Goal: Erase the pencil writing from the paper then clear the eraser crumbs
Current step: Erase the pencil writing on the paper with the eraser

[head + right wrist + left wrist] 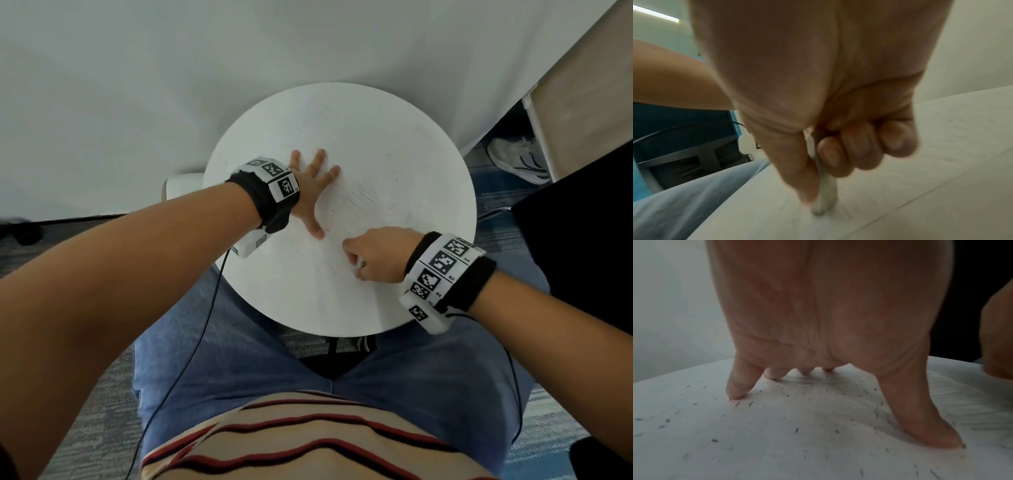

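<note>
My left hand [310, 192] lay spread on the paper [394, 164] toward the left edge of the round table [301, 308], fingertips [735, 394] and thumb touching the sheet. My right hand [380, 255] sat nearer the front edge, to the right of the left thumb, with the eraser [825, 199] standing on the paper. Eraser crumbs [797, 429] lay scattered on the sheet around and under my left hand; my legs [239, 359] were below the table's front edge.

Person wearing blue jeans [260, 359], a striped beige and red top [308, 442], black wristbands [270, 202] carrying white marker-printed blocks [442, 270], thin black cables [191, 359] trailing, possibly from the blocks.
</note>
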Available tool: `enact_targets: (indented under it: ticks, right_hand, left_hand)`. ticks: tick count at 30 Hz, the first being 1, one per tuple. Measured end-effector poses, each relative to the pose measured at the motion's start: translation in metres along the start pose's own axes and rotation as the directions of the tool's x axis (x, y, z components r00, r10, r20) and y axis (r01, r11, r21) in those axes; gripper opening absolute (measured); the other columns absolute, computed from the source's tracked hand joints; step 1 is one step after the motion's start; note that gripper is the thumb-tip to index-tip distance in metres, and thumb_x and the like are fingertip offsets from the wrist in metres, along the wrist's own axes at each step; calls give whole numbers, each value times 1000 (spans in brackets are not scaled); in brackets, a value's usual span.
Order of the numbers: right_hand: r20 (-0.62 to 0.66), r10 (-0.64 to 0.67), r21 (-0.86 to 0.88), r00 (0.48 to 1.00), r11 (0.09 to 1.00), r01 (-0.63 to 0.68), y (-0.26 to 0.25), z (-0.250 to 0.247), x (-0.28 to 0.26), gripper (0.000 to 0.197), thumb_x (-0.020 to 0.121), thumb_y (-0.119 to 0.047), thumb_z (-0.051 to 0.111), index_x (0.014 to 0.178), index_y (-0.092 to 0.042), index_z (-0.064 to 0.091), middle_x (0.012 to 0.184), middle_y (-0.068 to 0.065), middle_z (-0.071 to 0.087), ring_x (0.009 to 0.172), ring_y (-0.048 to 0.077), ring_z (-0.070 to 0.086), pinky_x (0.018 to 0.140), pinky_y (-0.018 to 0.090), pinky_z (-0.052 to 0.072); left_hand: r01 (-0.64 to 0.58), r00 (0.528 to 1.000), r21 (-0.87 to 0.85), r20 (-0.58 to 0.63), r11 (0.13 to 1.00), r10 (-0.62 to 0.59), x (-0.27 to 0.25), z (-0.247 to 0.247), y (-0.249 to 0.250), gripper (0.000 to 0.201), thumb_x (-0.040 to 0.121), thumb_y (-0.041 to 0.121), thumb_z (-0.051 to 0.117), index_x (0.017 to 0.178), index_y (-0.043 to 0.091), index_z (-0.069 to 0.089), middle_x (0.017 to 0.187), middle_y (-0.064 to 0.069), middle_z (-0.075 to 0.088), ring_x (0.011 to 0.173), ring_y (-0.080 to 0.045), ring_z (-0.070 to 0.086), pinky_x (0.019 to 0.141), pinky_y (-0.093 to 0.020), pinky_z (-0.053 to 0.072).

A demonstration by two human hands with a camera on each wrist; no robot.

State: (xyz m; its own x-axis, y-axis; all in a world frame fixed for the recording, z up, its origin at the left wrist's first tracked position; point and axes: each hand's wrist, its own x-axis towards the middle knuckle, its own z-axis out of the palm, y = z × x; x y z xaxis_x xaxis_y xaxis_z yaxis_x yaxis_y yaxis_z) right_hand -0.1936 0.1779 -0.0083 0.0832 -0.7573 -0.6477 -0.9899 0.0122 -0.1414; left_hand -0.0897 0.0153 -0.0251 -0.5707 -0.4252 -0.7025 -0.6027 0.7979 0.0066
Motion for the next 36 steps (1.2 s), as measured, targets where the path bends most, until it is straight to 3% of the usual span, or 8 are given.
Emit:
enact_targets:
  ticks: [5,12,15,19,23,28,32,36]
  right_hand:
    - [-313,-20,147,950,987,69,-3,1,12,23,98,-33,44,117,-21,46,103,-1,62,81,23,59,70,38,50]
    - [-315,134,245,940,968,-56,12,5,24,25,99,-44,44,110,-21,46,97,-1,62,81,23,59,68,35,45]
    - [-361,31,74,932,997,-5,-4,11,25,26,102,-32,41,119,-14,39,106,7,60,79,30,62,66,38,48]
    - [-215,-39,247,976,965,92,-3,15,22,26,101,-37,44,119,-18,42,106,4,63,80,23,57,73,37,46]
    - [-392,109,164,913,985,-48,15,12,24,25,101,-35,43,119,-17,42,108,4,63,87,30,63,74,38,49]
    - [-290,-119,145,950,975,166,-8,29,21,24,101,-34,39,119,-18,38,110,3,61,78,26,61,71,39,50]
    - [-399,129,236,908,971,-34,24,14,29,25,100,-39,41,117,-20,40,99,0,62,78,27,59,70,36,46]
    - [-347,-57,209,936,968,136,-2,32,24,26,102,-34,38,120,-16,34,100,5,63,76,29,61,67,38,50]
  left_hand:
    - [9,1000,66,18,998,-10,-4,-3,4,149,65,66,84,156,28,-28,161,-8,-37,146,-53,-23,117,-67,9]
    - [17,1000,81,19,997,-19,-4,-2,5,151,64,64,86,156,28,-29,161,-8,-37,146,-52,-24,117,-66,9]
    - [15,999,68,27,998,-17,0,-1,4,152,63,66,85,155,29,-30,161,-7,-38,146,-52,-25,116,-68,9]
    - [14,999,81,31,997,-17,-2,1,2,153,62,66,86,155,30,-30,161,-6,-38,146,-52,-24,116,-69,11]
    - [10,1000,82,7,997,-11,-4,-1,6,148,67,62,85,157,26,-27,162,-9,-36,147,-51,-24,118,-64,6]
    - [9,1000,75,26,997,-11,3,3,0,154,61,65,87,155,30,-29,161,-6,-38,146,-53,-24,115,-70,11]
    - [12,1000,60,17,998,-14,3,2,1,153,61,65,87,155,31,-29,161,-5,-37,146,-53,-24,115,-70,13]
    - [9,1000,61,24,998,-10,6,3,-1,155,58,66,87,154,33,-30,161,-3,-38,146,-52,-24,113,-72,15]
